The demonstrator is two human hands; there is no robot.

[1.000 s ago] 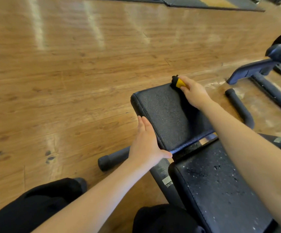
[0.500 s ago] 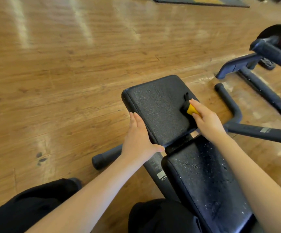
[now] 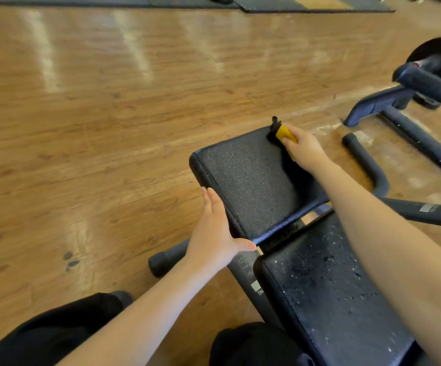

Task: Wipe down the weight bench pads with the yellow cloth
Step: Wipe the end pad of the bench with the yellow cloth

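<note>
The right hand [image 3: 305,150] has its fingers curled round a bunched yellow cloth [image 3: 285,133], dark at its tip, pressed on the far corner of the black seat pad [image 3: 251,180]. The left hand [image 3: 211,233] lies flat, fingers straight, along that pad's left edge; the nearer back pad [image 3: 327,286] is speckled with droplets.

Right hand [image 3: 305,149] grips the yellow cloth [image 3: 285,133] on the seat pad's [image 3: 251,178] far corner; left hand [image 3: 211,233] rests flat along its near-left edge.
</note>
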